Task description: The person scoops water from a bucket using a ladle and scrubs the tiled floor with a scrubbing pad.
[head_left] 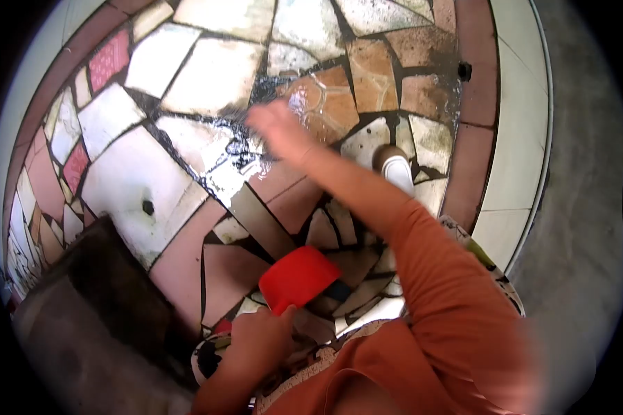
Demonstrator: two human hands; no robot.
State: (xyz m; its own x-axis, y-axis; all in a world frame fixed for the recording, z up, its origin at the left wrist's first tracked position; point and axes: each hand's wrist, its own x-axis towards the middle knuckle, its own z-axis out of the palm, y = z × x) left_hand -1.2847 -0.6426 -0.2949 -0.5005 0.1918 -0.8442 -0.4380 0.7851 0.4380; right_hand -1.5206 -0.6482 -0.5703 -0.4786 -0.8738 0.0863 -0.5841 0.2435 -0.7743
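Observation:
My left hand [259, 339] is closed at the near edge of a red plastic dipper [299, 277], low in front of my body. The inside of the dipper is out of sight. Stretched out over the wet patch of mosaic floor [228, 155], my right hand [280, 130] is smeared by motion. Its fingers do not show clearly, and I cannot make out anything in them. Water glistens on the broken tiles around and below this hand.
A dark block-like object [104, 297] stands at the lower left. My white shoe [396, 169] is on the floor to the right. A small dark hole [147, 207] marks a pale tile. The floor has a reddish tile border [476, 97], with a pale tiled ledge [516, 138] beyond it.

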